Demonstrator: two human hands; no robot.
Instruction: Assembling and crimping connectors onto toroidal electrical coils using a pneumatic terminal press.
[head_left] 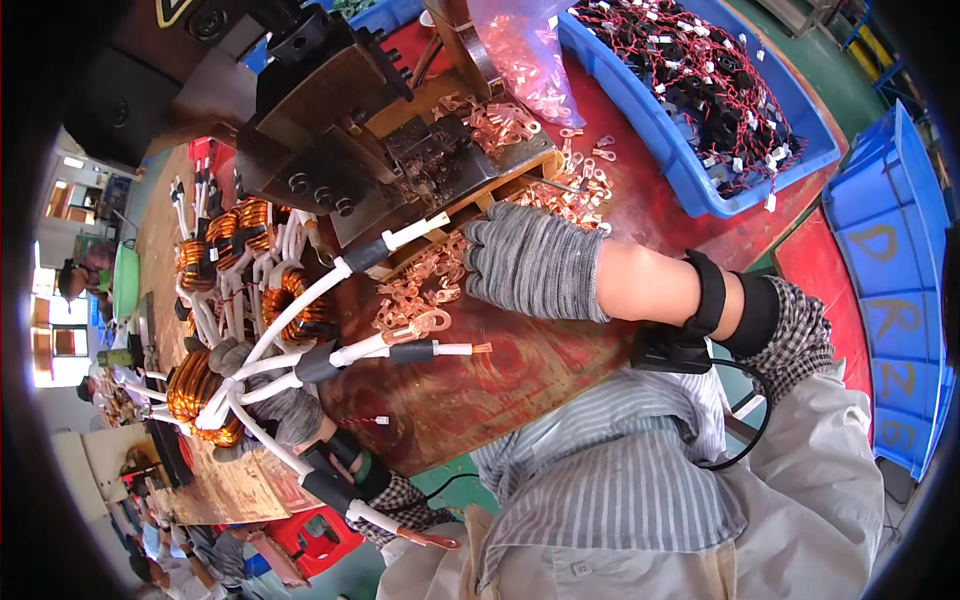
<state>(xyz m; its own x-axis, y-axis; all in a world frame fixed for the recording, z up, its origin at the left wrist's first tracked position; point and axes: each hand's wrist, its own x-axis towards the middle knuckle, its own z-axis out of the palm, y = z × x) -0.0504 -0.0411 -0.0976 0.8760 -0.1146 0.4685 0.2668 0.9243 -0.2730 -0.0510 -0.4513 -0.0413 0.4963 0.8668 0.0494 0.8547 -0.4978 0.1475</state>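
My left hand (pixel 290 405), in a grey knit glove, is closed around a copper-wound ring coil (pixel 198 392) and the base of its thick white leads (pixel 300 312). Black sleeves sit on these leads. A copper ring lug (pixel 432 321) caps one lead, another lug (pixel 430 541) hangs on the lowest one, and bare copper strands (pixel 482 348) show on a third. My right hand (pixel 535 262), gloved too, rests with curled fingers beside loose copper lugs (pixel 425 285) at the press's front edge. Its fingertips are hidden, so I cannot make out what they hold.
A dark metal press (pixel 330 140) stands ahead on the worn red table (pixel 500 400). More lugs (pixel 585 190) lie right of it, near a clear bag of lugs (pixel 525 60). A blue bin (pixel 640 130) holds wired black parts. Finished-looking coils (pixel 240 230) crowd the left.
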